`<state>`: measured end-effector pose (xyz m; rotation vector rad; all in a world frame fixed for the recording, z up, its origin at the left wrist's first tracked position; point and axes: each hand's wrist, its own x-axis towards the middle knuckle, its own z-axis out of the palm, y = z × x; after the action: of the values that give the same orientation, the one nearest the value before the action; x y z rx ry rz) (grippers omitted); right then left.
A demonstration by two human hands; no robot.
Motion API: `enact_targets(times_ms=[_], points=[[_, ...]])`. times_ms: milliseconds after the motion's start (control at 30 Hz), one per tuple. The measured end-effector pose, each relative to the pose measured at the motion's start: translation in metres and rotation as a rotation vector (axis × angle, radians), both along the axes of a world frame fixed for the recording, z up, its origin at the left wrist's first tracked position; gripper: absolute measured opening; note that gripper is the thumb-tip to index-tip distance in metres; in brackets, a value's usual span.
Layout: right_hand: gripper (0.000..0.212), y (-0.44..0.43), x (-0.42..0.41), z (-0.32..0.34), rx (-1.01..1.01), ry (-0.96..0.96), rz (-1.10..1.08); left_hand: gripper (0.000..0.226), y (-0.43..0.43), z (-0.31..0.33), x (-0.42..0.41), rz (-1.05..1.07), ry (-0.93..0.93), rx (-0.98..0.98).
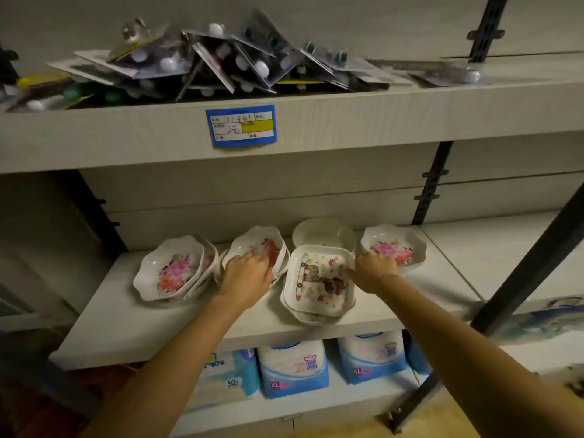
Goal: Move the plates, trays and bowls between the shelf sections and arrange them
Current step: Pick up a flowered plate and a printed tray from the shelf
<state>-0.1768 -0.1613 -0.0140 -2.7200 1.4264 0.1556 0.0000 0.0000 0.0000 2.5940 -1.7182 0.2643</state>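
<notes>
On the middle shelf stand several dishes. At the left is a stack of scalloped flower bowls. My left hand grips the near rim of a second flower bowl stack. A stack of square cartoon trays sits in the middle, with plain white bowls behind it. My right hand holds the near rim of a single flower bowl at the right, its thumb close to the square tray's corner.
The upper shelf carries a heap of blister-packed goods and a blue price label. Diaper packs fill the shelf below. A dark metal upright and a slanted dark bar stand at the right.
</notes>
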Motion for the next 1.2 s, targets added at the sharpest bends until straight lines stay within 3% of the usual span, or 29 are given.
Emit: enact_targets(times_ms=[200, 333, 533, 800, 967, 1200], points=[[0.033, -0.009, 0.015, -0.021, 0.102, 0.038, -0.162, 0.031, -0.007, -0.019, -0.002, 0.031, 0.208, 0.072], [0.03, -0.012, 0.014, -0.031, 0.229, -0.046, -0.236, 0.039, -0.006, -0.029, 0.0, 0.065, 0.305, 0.073], [0.037, -0.022, 0.012, -0.021, 0.276, -0.167, -0.152, 0.05, 0.001, -0.041, -0.004, 0.11, 0.469, 0.066], [0.041, -0.034, -0.029, 0.002, 0.207, -0.256, -0.112, 0.049, -0.003, -0.056, -0.024, 0.332, 1.002, 0.16], [0.033, -0.022, -0.056, -0.003, 0.27, -0.361, -0.16, 0.022, -0.013, -0.069, -0.039, 0.465, 1.291, 0.062], [0.03, -0.014, -0.087, -0.01, 0.303, -0.27, -0.227, 0.018, -0.015, -0.057, -0.035, 0.444, 1.15, 0.079]])
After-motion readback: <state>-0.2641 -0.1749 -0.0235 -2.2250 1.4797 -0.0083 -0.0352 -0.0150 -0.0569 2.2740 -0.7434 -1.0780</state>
